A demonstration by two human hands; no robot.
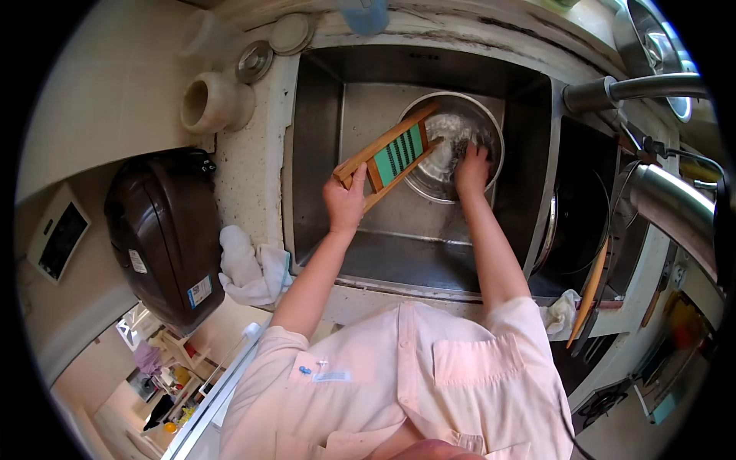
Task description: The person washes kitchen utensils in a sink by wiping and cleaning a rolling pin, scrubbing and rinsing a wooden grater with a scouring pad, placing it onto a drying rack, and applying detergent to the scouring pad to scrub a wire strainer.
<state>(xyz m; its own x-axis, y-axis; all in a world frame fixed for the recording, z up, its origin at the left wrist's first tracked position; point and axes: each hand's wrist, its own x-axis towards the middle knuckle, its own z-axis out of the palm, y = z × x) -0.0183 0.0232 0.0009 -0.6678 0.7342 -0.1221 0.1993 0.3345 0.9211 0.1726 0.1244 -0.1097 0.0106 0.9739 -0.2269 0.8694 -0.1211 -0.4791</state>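
My left hand is closed round the lower end of a wooden-framed grater with a green plate and dark rows of slots. The grater is held tilted, its far end over the rim of a round metal bowl in the sink. Water stands in the bowl and glints in the light. My right hand reaches into the bowl at its right side, fingers stretched out and slightly apart, with nothing visible in them. The fingertips are partly lost in the glare of the water.
The bowl stands in a steel sink with a faucet on the right. Left of it are a ceramic jar, lids, a dark brown appliance and a white cloth. A second basin lies to the right.
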